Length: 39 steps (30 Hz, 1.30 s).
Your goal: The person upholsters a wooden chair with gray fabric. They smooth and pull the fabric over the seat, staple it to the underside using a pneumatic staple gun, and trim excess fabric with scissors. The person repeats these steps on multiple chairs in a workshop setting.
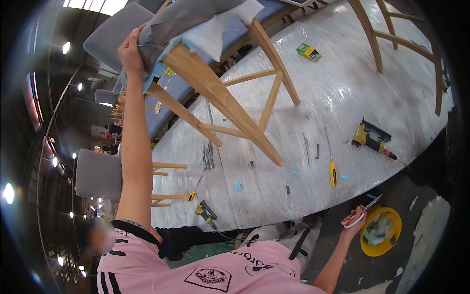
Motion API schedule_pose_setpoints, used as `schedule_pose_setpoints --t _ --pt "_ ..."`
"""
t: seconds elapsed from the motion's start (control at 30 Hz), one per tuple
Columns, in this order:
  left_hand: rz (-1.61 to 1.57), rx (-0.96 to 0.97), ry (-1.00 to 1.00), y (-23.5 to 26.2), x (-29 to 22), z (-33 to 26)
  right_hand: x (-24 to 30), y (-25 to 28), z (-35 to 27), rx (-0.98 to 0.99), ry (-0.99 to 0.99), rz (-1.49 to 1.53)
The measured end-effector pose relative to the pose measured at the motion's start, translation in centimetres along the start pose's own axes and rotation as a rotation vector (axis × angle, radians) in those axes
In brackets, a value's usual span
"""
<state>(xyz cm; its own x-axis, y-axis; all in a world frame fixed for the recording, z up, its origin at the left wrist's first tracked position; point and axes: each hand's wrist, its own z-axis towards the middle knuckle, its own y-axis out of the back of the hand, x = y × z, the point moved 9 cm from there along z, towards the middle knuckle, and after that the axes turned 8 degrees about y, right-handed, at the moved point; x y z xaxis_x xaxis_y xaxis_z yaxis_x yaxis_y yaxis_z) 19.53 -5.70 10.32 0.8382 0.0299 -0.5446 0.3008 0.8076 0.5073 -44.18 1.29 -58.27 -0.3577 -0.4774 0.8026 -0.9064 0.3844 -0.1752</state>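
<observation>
A wooden chair (210,90) with grey upholstery lies tipped over at the upper middle, its legs pointing down and right. My left hand (131,51) is closed on the loose grey fabric (164,32) at the seat's edge. White wadding (208,41) and a little light blue foam show from under the cloth. Low at the right, away from the chair, my right hand (353,221) holds a pair of scissors (370,203) by their red and white handles. The blades point up and right, over the rim of a yellow bucket (364,240) with scraps inside.
Clear plastic film covers the worktable (264,186). On it lie a yellow-black staple gun (369,137), a yellow-handled screwdriver (333,174), a green-yellow box (307,52) and foam bits. Another staple gun (205,213) lies near the front edge. Chair legs (369,36) stand far right.
</observation>
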Motion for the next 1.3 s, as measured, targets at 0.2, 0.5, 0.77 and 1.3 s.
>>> schedule_pose_setpoints --t 0.2,0.5,0.77,1.3 --pt "0.138 -0.098 -0.064 3.1 -2.9 -6.8 3.6 -5.0 1.3 0.317 0.594 -0.931" --pt "0.258 -0.240 -0.278 8.5 -7.9 -22.9 2.6 -17.4 5.6 0.434 0.645 -1.366" --pt "0.249 -0.278 -0.205 9.2 -9.2 -24.9 0.4 -13.8 9.2 0.509 0.599 -1.641" --pt "0.261 -0.444 -0.100 7.4 -8.9 -24.1 2.7 -22.9 7.6 0.636 0.713 -1.117"
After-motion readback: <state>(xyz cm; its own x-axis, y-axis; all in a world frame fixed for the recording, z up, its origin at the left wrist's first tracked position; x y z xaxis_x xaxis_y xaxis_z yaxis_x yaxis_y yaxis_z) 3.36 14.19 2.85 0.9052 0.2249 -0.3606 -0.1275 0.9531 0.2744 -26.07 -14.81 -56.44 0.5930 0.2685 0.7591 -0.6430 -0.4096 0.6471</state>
